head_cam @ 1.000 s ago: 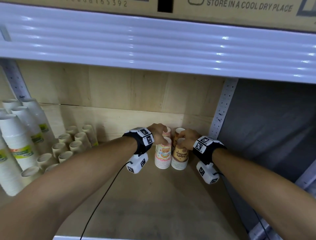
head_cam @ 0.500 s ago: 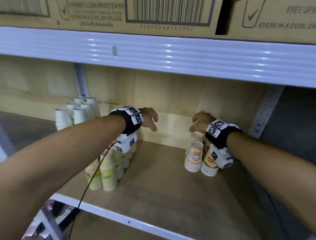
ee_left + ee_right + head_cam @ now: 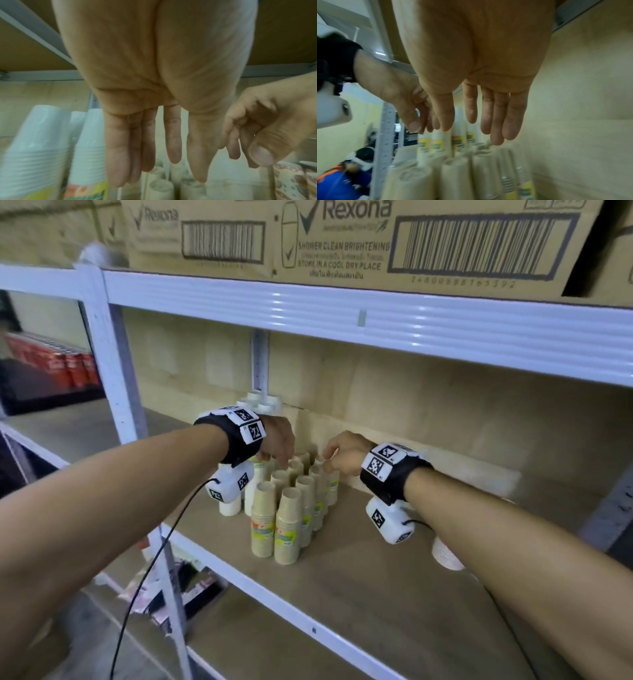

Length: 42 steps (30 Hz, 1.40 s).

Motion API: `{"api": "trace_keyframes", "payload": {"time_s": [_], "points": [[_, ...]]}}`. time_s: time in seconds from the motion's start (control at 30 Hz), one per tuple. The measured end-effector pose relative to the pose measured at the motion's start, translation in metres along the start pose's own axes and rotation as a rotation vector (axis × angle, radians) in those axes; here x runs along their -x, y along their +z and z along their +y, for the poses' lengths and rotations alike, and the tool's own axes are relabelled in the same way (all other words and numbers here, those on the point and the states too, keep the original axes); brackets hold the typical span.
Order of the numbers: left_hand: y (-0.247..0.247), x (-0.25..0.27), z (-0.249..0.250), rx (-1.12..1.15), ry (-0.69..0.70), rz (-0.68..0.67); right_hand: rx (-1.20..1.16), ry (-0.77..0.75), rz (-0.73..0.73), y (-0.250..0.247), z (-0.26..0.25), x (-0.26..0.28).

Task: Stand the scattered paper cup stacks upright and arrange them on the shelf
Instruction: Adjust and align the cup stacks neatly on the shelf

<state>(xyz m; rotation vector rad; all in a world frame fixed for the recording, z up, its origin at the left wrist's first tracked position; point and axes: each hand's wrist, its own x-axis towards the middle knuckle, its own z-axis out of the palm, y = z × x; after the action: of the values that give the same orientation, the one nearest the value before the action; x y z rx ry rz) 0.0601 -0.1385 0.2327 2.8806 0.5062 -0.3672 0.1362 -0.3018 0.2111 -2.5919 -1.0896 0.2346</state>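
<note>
Several brown paper cup stacks (image 3: 286, 518) with yellow-green labels stand upside down in a tight cluster on the wooden shelf (image 3: 359, 594). My left hand (image 3: 281, 457) hovers over the cluster's back left, fingers hanging straight and holding nothing. My right hand (image 3: 329, 463) hovers over its back right, empty too. In the left wrist view the left hand (image 3: 163, 169) points down at the brown cup stacks (image 3: 160, 187). In the right wrist view the right hand (image 3: 471, 128) hangs just above the brown cup stacks (image 3: 453, 175). My right forearm partly hides a pale cup stack (image 3: 445, 553).
White cup stacks (image 3: 262, 402) stand at the back by the upright post, and more white cup stacks (image 3: 34, 148) to the cluster's left. Patterned cups (image 3: 288, 180) stand to the right. A white shelf beam (image 3: 376, 316) with cardboard boxes (image 3: 342, 237) is overhead. A person (image 3: 351, 169) crouches beyond the rack.
Both hands let go of the patterned cup stacks at the right and moved left over the brown cluster. The head view swung left with them.
</note>
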Motion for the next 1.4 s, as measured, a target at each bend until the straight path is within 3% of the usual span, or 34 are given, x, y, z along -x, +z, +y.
{"api": "trace_keyframes", "payload": {"time_s": [0.3,0.7,1.13,1.4], "points": [[0.033,0.018,-0.03,0.12,-0.066,-0.016,-0.02,-0.04,-0.079,0.051,-0.046,-0.002],[0.058,0.022,-0.032,0.176,-0.019,-0.037,0.054,-0.059,-0.114,0.077,-0.054,-0.004],[0.051,0.019,-0.02,0.076,0.043,-0.024,0.045,-0.1,-0.135,0.058,-0.035,0.008],[0.025,-0.001,0.027,0.104,0.205,-0.046,0.09,0.077,-0.068,0.017,0.013,0.016]]}}
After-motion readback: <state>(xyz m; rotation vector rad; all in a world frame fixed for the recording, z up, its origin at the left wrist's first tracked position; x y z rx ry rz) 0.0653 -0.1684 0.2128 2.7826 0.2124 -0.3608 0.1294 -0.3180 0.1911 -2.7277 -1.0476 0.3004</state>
